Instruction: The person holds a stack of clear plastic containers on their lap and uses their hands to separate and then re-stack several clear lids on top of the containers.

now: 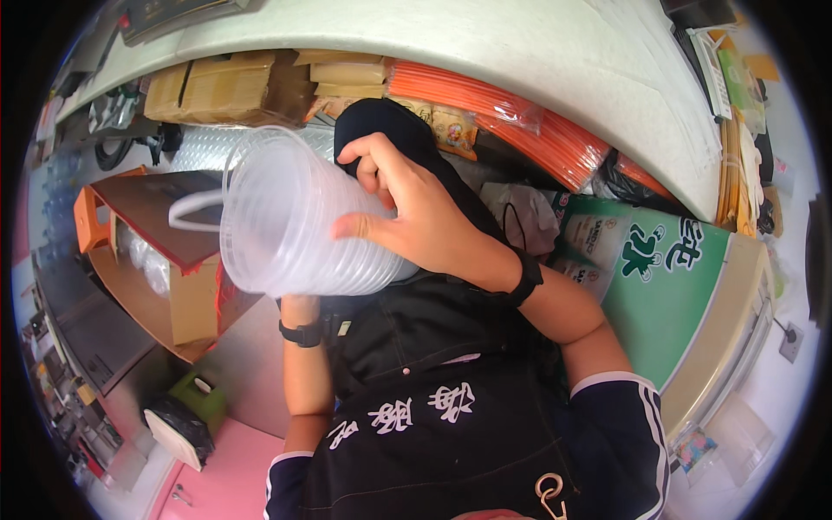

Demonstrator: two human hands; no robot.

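A stack of clear plastic tubs or cups point(305, 221) is tilted in front of me, its open mouth towards the left. My right hand point(396, 208) is at the stack's upper right side, thumb laid across its ribbed rims and fingers bent; whether it grips is unclear. My left hand point(300, 307) reaches up beneath the stack, which hides its fingers and seems to rest in it. From the stack's left side sticks out a blurred white plastic loop point(195, 211). Both wrists wear black bands. Behind lies my black-clad leg point(390, 123).
A pale counter point(520, 45) curves overhead. Under it are cardboard boxes point(221, 88) and orange wrapped bundles point(468, 91). An open carton point(195, 305) with bagged things stands at left, near an orange stool point(94, 218). A green printed panel point(669, 286) is at right, a lined bin point(185, 422) lower left.
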